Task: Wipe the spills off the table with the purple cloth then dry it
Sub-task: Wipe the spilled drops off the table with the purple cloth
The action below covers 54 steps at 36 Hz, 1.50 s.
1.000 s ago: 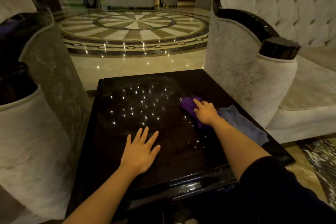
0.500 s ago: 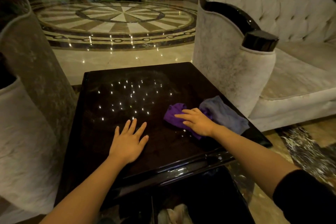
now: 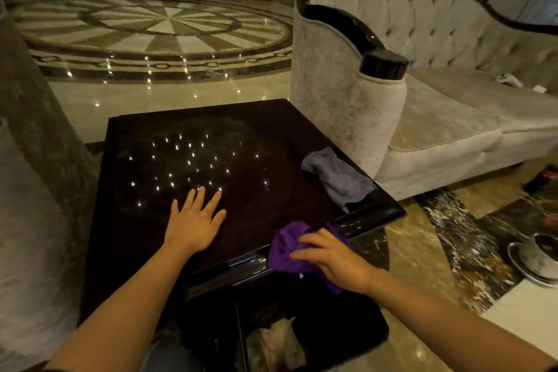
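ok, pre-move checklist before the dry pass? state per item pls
1. Purple cloth in the right hand: ok, gripped at the table's near edge.
2. Grey cloth within reach for drying: ok, lying on the table's right side, one end over the edge.
3. Left hand bracing: ok, flat on the tabletop, fingers spread.
4. Spills cleared: cannot tell, the dark glossy top shows light reflections and faint smears.
5. Bin under the near edge to catch crumbs: ok, the purple cloth sits over it.
6. Cup on the floor at right, out of the arm's way: ok.
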{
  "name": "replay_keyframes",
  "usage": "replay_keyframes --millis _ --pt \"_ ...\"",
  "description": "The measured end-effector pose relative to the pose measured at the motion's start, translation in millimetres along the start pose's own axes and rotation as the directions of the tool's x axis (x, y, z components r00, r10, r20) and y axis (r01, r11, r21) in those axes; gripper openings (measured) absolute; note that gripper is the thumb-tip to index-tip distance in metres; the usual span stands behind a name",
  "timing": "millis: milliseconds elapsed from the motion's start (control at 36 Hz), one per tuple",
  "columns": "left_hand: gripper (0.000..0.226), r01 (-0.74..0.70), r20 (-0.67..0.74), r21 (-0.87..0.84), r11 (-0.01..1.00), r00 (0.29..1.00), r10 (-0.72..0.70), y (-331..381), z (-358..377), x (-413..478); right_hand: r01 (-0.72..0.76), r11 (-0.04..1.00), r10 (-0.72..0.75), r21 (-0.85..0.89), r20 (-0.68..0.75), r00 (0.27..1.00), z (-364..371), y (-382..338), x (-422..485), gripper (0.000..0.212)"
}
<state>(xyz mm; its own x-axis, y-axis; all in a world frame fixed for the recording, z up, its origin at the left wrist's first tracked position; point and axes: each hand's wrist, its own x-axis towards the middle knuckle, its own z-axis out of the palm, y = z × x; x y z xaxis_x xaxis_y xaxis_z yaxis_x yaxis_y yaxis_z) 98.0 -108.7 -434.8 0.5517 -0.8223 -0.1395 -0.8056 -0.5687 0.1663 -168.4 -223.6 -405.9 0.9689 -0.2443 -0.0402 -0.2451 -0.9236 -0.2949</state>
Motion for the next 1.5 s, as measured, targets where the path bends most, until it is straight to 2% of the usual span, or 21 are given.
replay_keyframes --millis 83,167,278,333,389,444,556,639,750,889,1083,1222,1306,1389,1500 --pt "0.055 0.014 -0.006 0.001 1.000 1.000 -0.014 0.3 1.1 -0.5 0.007 1.000 -0.007 -0.007 0.042 0.999 14.3 -0.2 -22.1 0.039" --pt "0.055 0.031 -0.004 0.011 0.999 1.000 -0.031 -5.3 -1.2 4.4 -0.010 1.000 0.010 0.004 0.016 1.000 18.8 1.4 -28.6 0.038" --pt "0.055 0.054 -0.005 0.011 0.998 0.999 -0.054 -9.6 -0.6 7.7 -0.112 0.992 0.120 0.065 -0.142 0.983 16.9 3.5 -28.6 0.036" --pt "0.055 0.057 -0.005 0.008 0.998 0.998 -0.057 -10.3 -0.2 8.5 -0.204 0.973 0.226 0.112 -0.255 0.940 12.4 7.7 -24.9 0.036" --pt "0.055 0.050 -0.011 0.006 0.999 0.999 -0.050 -9.6 -0.9 8.1 -0.314 0.930 0.363 0.190 -0.361 0.859 6.2 12.4 -18.8 0.035" --pt "0.055 0.048 -0.015 0.008 0.999 0.999 -0.048 -9.3 -1.2 7.5 -0.418 0.863 0.502 0.282 -0.402 0.765 -0.5 18.7 -10.9 0.034" --pt "0.055 0.037 -0.019 0.013 0.999 0.999 -0.037 -9.7 -1.8 6.2 -0.637 0.708 0.706 0.304 -0.319 0.632 -3.3 29.6 0.6 0.037" --pt "0.056 0.031 -0.022 0.008 0.999 0.999 -0.031 -8.7 -2.5 5.9 -0.718 0.652 0.757 0.245 -0.276 0.593 4.6 23.8 9.4 0.035" --pt "0.056 0.033 -0.015 0.003 0.999 0.999 -0.033 -8.3 -4.2 5.4 -0.757 0.622 0.774 0.200 -0.302 0.556 11.5 9.2 20.6 0.025" --pt "0.056 0.033 -0.014 0.003 0.999 0.999 -0.033 -7.9 -4.2 4.9 -0.749 0.641 0.758 0.170 -0.292 0.583 14.5 -6.5 28.3 0.026" --pt "0.056 0.019 -0.010 -0.016 1.000 1.000 -0.019 -8.7 -4.5 4.3 -0.638 0.723 0.691 0.265 -0.281 0.666 14.5 -35.8 45.7 0.043" --pt "0.056 0.012 -0.011 -0.016 1.000 1.000 -0.012 -9.7 -3.4 5.1 -0.586 0.796 0.605 0.153 -0.212 0.767 16.4 -52.0 53.7 0.046" --pt "0.056 0.006 -0.017 -0.011 1.000 1.000 -0.006 -9.8 -2.4 5.6 -0.574 0.800 0.599 0.174 -0.186 0.779 17.9 -56.9 52.9 0.048" --pt "0.056 0.004 -0.021 -0.014 1.000 1.000 -0.005 -9.9 -2.1 5.9 -0.526 0.846 0.533 0.091 -0.184 0.826 21.1 -58.1 49.1 0.050" --pt "0.056 0.005 -0.020 -0.018 1.000 1.000 -0.005 -10.9 -2.1 6.6 -0.423 0.902 0.431 0.086 -0.169 0.886 27.5 -64.0 39.2 0.048"
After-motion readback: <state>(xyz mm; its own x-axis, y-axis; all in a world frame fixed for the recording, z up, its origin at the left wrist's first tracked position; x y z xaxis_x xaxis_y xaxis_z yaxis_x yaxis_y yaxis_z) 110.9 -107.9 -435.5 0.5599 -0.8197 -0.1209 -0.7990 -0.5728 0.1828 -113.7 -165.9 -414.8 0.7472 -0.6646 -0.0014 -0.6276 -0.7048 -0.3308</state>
